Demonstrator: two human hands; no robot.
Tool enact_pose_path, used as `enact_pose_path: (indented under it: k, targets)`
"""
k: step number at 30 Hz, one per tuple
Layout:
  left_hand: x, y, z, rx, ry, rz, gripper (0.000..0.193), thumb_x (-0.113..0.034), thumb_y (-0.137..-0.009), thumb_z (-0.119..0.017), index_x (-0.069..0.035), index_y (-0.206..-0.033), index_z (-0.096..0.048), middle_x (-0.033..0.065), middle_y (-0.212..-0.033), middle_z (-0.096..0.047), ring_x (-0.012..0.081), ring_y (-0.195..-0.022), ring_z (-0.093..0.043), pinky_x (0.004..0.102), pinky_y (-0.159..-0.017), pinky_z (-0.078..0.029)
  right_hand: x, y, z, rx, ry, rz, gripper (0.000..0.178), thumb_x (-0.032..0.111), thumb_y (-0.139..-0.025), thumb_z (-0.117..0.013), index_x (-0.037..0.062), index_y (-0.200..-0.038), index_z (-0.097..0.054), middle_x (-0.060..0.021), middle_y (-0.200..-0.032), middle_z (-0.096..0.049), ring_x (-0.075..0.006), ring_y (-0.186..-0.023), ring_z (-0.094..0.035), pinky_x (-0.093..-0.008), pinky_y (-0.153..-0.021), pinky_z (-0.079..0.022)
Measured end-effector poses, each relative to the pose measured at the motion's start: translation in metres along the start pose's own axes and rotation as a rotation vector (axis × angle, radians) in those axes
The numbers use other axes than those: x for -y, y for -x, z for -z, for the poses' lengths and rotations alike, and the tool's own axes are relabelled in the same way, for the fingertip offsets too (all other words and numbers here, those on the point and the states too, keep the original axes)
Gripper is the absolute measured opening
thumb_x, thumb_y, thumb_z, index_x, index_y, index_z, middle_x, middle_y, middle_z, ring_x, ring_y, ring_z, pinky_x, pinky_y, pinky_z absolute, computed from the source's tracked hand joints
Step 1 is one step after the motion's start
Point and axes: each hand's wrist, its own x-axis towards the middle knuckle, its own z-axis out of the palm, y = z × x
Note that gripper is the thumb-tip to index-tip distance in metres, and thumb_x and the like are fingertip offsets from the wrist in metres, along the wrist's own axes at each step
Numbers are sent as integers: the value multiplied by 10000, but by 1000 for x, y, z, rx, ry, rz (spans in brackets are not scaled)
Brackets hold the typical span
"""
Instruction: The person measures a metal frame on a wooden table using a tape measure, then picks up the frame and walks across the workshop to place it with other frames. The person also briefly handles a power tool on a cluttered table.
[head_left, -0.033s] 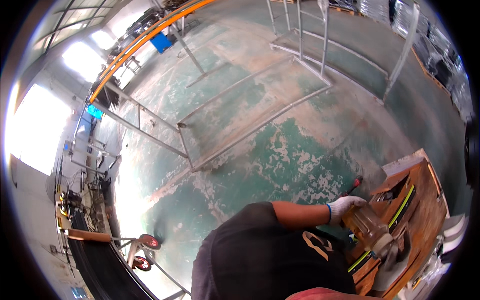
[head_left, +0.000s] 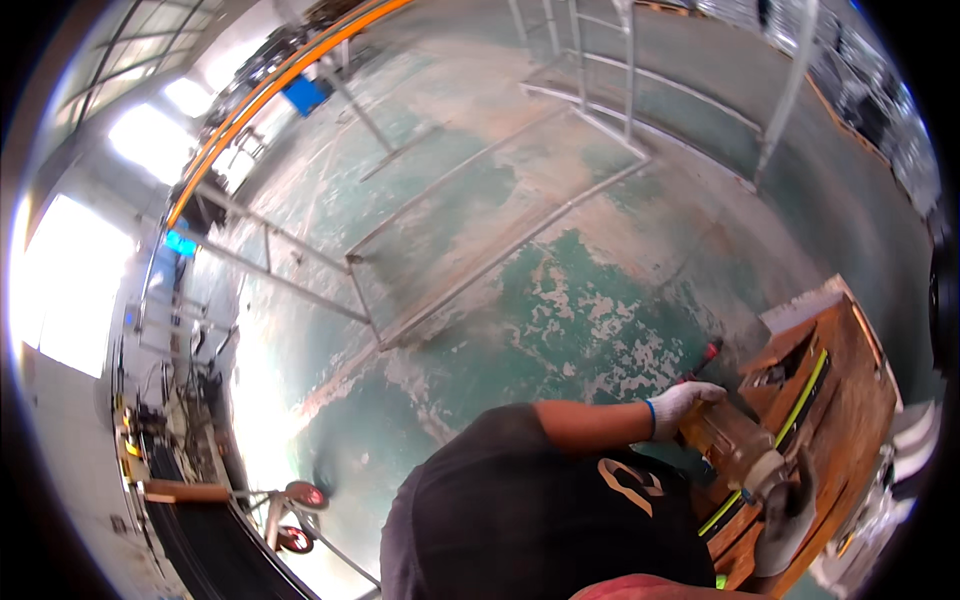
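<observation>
My left hand [head_left: 685, 408], in a white glove with a blue cuff, is closed round the rear of a bulky power tool [head_left: 735, 442]. The tool has a brownish barrel and a pale collar, and its outline resembles an angle grinder. By its front end is my right hand [head_left: 788, 535], apparently in a greyish glove, with dark, blurred fingers curled round it. Beneath the tool lies a wooden workbench [head_left: 858, 385]. A yellow-green strip [head_left: 805, 400], like a spirit level, lies across the wood, partly hidden by the tool. The tool's working end is hard to make out.
Beyond my left hand is a red-and-black object [head_left: 711, 350] above the worn green floor. A long metal frame [head_left: 520, 245] stands on that floor. Lower left are a black belt-like surface [head_left: 215, 545] and red wheels [head_left: 306, 494]. Wrapped stacks [head_left: 850, 90] stand far right.
The view has shifted slightly, so the background sits a little further left. Both hands stay on the tool, with hardly any visible movement.
</observation>
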Motion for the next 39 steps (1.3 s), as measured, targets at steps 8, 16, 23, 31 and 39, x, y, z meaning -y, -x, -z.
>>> enact_pose_path:
  k: [8, 16, 23, 31, 39]
  targets:
    - [26, -53, 27, 80, -209, -22, 413, -394, -1008, -664, -99, -1296, -681, 76, -1212, -753, 261, -1082, -741, 464, -895, -607, 4, -23, 7, 71, 476, 220, 521, 98, -757, -878, 56, -1245, -700, -130, -862, -712, -300, -742, -724, -398, -674, -572]
    - [10, -84, 15, -15, -49, 244, 455, -442, -1040, -637, -118, -1359, -657, 77, -1219, -750, 260, -1020, -744, 400, -726, -574, -34, -17, 7, -112, 467, 10, 537, 237, -762, -955, 34, -1184, -692, -170, -1003, -737, -352, -913, -758, -422, -801, -612]
    - [56, -117, 40, 355, -914, -186, 460, -289, -1028, -694, -42, -1409, -621, 135, -1396, -698, 320, -1294, -663, 482, -1147, -515, -90, 19, -16, -111, -133, -358, 758, 326, -777, -982, 30, -1383, -634, -181, -1323, -712, -295, -1184, -720, -426, -1005, -585]
    - [72, -135, 25, -19, -202, 206, 475, -364, -1088, -625, -64, -1453, -576, 141, -1415, -688, 329, -1322, -655, 491, -1158, -512, -119, 15, -52, -376, -68, -904, 557, 384, -771, -993, -32, -1041, -740, -149, -910, -778, -192, -868, -755, -362, -774, -592]
    - [100, -193, 82, -288, 118, 416, 476, -432, -1095, -594, -55, -1385, -617, 160, -1366, -698, 370, -1219, -699, 595, -1042, -586, -177, -5, -101, -462, -736, -998, 310, 255, -909, -882, 12, -1034, -736, -105, -952, -753, -128, -844, -697, -310, -764, -568]
